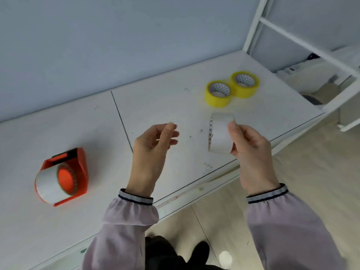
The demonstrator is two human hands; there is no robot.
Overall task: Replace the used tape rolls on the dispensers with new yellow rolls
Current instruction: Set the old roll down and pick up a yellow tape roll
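Hands: right hand (251, 152) pinches a used white tape roll (221, 133), evidently for discarding; left hand (152, 151) half-open, empty; two new yellow tape rolls (231, 88) wait on the white desk (155, 98) for fitting.

Both bare hands, the left hand (151, 151) and the right hand (251, 151), come out of loose pale lilac fabric sleeves (124, 230). Each sleeve ends in a gathered grey elastic cuff (136, 196) with dark navy stripes. Near the bottom edge, dark trousers (165, 252) are visible.

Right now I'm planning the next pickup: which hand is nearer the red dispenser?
Left. The left hand hovers right of the red dispenser; the right hand is farther right.
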